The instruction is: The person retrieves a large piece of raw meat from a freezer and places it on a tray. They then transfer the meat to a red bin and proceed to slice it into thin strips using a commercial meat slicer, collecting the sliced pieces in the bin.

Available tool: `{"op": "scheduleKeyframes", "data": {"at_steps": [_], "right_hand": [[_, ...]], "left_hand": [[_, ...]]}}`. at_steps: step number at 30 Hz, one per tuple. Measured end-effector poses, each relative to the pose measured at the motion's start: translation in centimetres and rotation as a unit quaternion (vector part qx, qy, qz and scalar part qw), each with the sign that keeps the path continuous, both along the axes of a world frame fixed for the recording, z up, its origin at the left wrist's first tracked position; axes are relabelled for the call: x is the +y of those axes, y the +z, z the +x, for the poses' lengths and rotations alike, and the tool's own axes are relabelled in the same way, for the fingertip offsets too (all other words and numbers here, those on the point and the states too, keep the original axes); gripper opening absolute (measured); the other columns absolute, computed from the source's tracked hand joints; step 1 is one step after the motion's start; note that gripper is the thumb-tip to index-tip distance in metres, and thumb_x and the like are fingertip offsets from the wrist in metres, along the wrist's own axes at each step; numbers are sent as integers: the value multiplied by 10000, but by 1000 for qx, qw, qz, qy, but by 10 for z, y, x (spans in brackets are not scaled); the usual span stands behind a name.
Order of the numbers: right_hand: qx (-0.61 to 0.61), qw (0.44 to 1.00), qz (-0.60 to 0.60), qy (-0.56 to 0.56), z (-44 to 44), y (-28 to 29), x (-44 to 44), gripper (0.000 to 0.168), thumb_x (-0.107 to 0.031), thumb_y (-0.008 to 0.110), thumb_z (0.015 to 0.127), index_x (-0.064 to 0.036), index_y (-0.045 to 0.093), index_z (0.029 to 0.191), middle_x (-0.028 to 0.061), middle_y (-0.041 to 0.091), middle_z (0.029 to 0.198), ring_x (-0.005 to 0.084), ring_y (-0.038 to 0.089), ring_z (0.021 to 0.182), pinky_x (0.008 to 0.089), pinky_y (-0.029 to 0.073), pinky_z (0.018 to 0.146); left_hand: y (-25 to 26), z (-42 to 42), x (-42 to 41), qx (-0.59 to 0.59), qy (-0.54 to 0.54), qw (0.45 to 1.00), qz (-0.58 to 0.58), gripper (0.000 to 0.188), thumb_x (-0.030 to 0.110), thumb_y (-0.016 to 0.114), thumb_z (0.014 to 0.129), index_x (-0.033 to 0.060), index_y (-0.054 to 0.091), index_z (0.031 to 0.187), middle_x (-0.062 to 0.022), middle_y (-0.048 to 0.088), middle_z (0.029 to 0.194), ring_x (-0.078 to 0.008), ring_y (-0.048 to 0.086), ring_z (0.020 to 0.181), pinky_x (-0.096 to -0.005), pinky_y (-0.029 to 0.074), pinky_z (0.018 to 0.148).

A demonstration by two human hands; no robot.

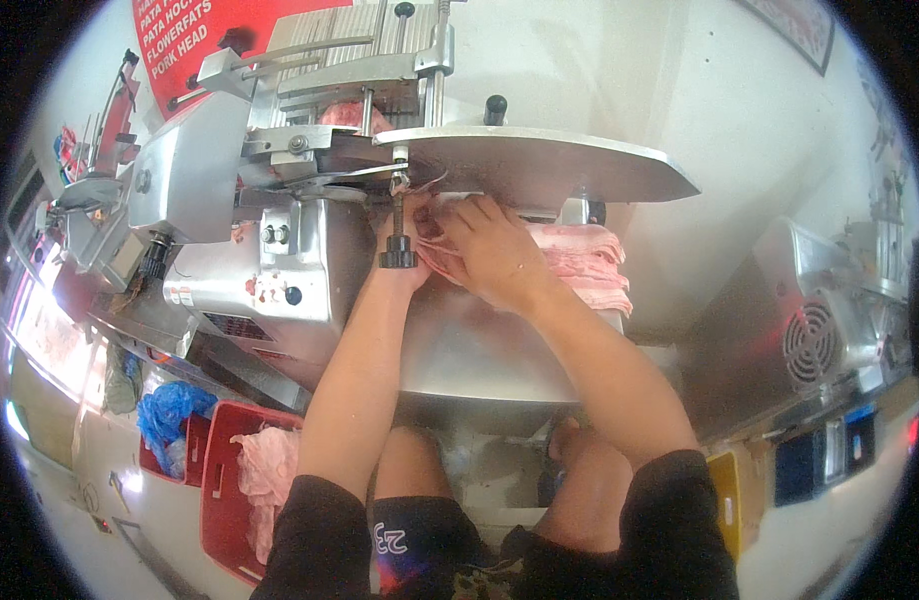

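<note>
A metal meat slicer [504, 161] stands before me, with a chunk of pink meat [350, 116] behind its blade area. Under the slicer's plate, my left hand [414, 251] is partly hidden by a black-knobbed screw; its palm side bears thin slices of meat [442, 257]. My right hand [493, 251] lies over the same slices, fingers bent on their upper edge. To the right of it, a layered stack of sliced pink meat [587, 266] rests on the steel surface of the machine, close to my right wrist.
More slicing machines stand at the left [91, 217] and right [812, 322]. On the lower left are a red crate [219, 487] with pinkish plastic and a blue plastic bag [170, 416]. A yellow crate [726, 495] is at the lower right. The slicer's steel edge curves above my knees.
</note>
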State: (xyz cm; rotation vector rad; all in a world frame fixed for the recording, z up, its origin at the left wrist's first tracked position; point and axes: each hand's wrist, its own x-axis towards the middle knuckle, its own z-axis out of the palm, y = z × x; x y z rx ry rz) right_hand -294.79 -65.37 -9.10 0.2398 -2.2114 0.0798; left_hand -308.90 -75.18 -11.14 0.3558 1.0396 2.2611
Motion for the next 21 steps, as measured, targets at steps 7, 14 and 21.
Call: {"op": "scheduleKeyframes", "data": {"at_steps": [7, 14, 21], "right_hand": [[-181, 962, 200, -39, 6, -10, 4, 371, -301, 643, 866, -69, 640, 1155, 98, 677, 1082, 267, 618, 1069, 467, 448, 1004], [-194, 981, 12, -14, 12, 1, -9, 769, -300, 757, 752, 27, 439, 1371, 244, 605, 1210, 385, 566, 1161, 500, 439, 1018], [-102, 986, -131, -9, -18, -7, -10, 930, -182, 780, 728, 90, 265, 1453, 293, 512, 1308, 447, 506, 1222, 503, 427, 1037]], "left_hand": [[-18, -23, 1, -22, 6, 997, 80, 186, 319, 608, 977, 135, 602, 1009, 15, 560, 797, -83, 437, 555, -241, 351, 461], [-19, -24, 3, 34, 43, 998, 41, 181, 253, 468, 1038, 109, 576, 1022, -16, 575, 850, -155, 530, 687, -316, 476, 623], [-1, -3, 3, 19, 64, 996, 55, 149, 246, 522, 1022, 108, 577, 1026, -80, 633, 952, -231, 615, 896, -392, 510, 815]]}}
